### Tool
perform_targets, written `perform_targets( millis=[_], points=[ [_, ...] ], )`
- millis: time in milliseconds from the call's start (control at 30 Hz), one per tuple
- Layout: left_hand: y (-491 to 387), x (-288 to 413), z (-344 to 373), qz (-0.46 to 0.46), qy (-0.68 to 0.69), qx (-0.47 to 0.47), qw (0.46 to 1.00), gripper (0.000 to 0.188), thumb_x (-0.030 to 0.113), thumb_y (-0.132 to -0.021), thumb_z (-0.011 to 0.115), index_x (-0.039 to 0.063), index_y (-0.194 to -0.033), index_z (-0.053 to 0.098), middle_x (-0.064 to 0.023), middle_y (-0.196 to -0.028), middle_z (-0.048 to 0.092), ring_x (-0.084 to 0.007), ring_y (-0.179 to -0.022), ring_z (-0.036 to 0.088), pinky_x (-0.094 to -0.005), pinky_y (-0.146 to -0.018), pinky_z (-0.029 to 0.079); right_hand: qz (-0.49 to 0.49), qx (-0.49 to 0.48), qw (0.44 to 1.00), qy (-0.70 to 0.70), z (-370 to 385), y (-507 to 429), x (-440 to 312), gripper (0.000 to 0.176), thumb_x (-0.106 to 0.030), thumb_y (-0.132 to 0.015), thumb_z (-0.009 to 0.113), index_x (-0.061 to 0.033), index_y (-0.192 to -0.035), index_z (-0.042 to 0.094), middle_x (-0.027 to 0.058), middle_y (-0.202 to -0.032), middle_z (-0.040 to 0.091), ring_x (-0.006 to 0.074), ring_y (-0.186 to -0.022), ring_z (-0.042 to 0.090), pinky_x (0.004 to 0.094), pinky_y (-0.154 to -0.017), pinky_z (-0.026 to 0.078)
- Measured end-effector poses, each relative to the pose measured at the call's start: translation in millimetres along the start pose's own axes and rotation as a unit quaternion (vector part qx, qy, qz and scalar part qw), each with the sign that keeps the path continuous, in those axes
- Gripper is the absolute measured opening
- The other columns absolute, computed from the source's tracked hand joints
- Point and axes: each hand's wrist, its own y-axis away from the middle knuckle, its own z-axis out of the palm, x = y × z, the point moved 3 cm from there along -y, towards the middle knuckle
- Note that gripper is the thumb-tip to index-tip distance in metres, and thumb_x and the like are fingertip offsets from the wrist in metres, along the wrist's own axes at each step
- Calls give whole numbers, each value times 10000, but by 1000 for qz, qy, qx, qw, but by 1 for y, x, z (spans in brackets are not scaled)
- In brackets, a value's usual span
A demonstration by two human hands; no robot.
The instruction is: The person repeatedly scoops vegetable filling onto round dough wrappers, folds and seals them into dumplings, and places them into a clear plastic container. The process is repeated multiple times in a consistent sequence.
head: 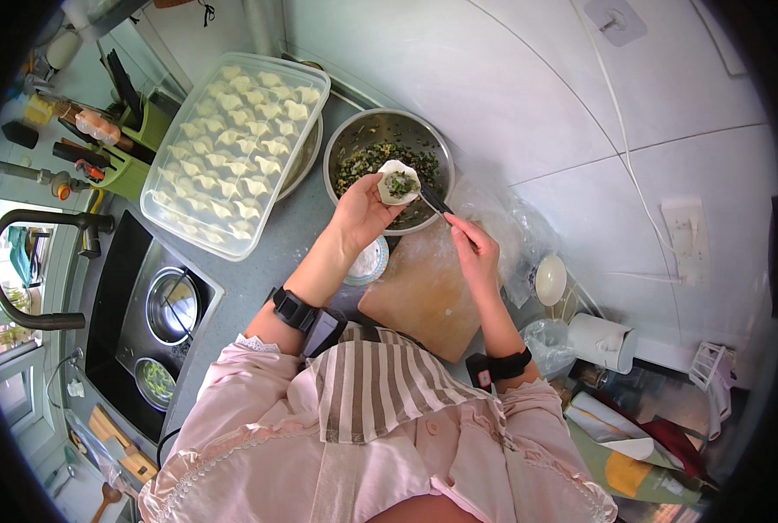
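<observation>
On the fingers of my left hand (366,209) rests a round dough wrapper (399,183) with green chopped filling on it. My right hand (472,245) grips a dark-handled utensil (435,199), whose tip is at the wrapper's right edge. Both are above a steel bowl (448,150) of chopped green and yellow filling (376,160). Below my left hand sits a patterned bowl (368,261) with white powder in it. A floury wooden board (421,301) lies beneath my right forearm. Left of the steel bowl, a clear plastic tray (232,252) holds rows of folded dumplings (229,137).
At the left is a black sink (111,314) with a dark faucet (36,320) and metal bowls. Green holders (121,170) with knives stand behind it. Clear plastic bags (506,229), a small white bowl (550,280) and a white canister (601,342) lie along the tiled wall.
</observation>
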Motion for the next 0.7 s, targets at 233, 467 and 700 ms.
perform_targets(
  millis=[233, 467, 700],
  points=[
    [17, 11, 7, -30, -53, -18, 998, 346, 161, -1008, 370, -65, -1226, 516, -179, -1227, 605, -310, -1146, 586, -465, -1027, 467, -61, -10, 998, 34, -2, -8, 14, 218, -83, -926, 603, -54, -1116, 705, 3, -775, 586, 59, -668, 504, 201, -591, 390],
    [25, 20, 15, -55, -57, -66, 995, 355, 167, -1002, 390, -59, -1240, 526, -167, -1220, 622, -287, -1134, 603, -455, -1014, 477, -49, -12, 999, -5, -8, -15, 19, 207, -60, -924, 602, -23, -1101, 702, 47, -874, 662, 106, -795, 600, 223, -709, 460],
    [24, 25, 14, -77, -61, -86, 991, 361, 187, -1009, 387, -41, -1254, 524, -152, -1215, 628, -278, -1130, 607, -448, -1000, 484, -58, -4, 998, -36, -17, -20, 20, 205, -13, -903, 608, -30, -1081, 709, 62, -903, 673, 119, -792, 624, 227, -678, 479]
  ],
)
